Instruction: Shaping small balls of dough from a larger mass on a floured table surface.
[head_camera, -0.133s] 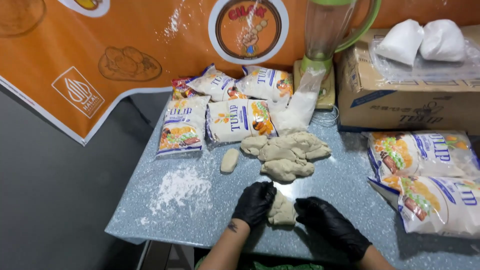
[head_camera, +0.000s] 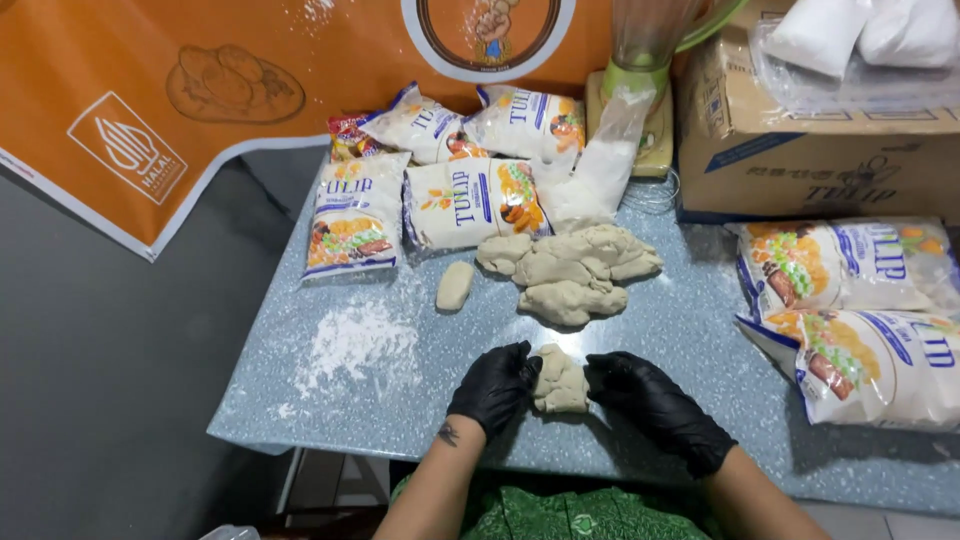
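Head view, looking down on a speckled blue-grey tabletop (head_camera: 690, 330).

Hands: both are gloved in black. The left hand (head_camera: 495, 388) is curled, fingers bent inward and pressed against the left side of a small dough piece (head_camera: 558, 381). The right hand (head_camera: 640, 392) is cupped against its right side, forearm angled in from lower right. The piece is squeezed between the two hands, resting on the table near its front edge. A small dark mark is seen on the left wrist.

Counts: one dough piece is held; one large lumpy dough mound (head_camera: 570, 270) lies behind it, well apart; one small oval dough lump (head_camera: 454, 285) sits just left of the mound. Five printed flour bags (head_camera: 475, 203) are grouped at the back left, two more bags (head_camera: 850, 310) at the right edge. One cardboard box (head_camera: 800, 150) and one blender base (head_camera: 640, 85) stand at the back.

Textures: the dough is beige, matte and creased. A patch of loose white flour (head_camera: 350, 345) is scattered at left. The bags are glossy plastic. An orange banner (head_camera: 200, 90) hangs behind.
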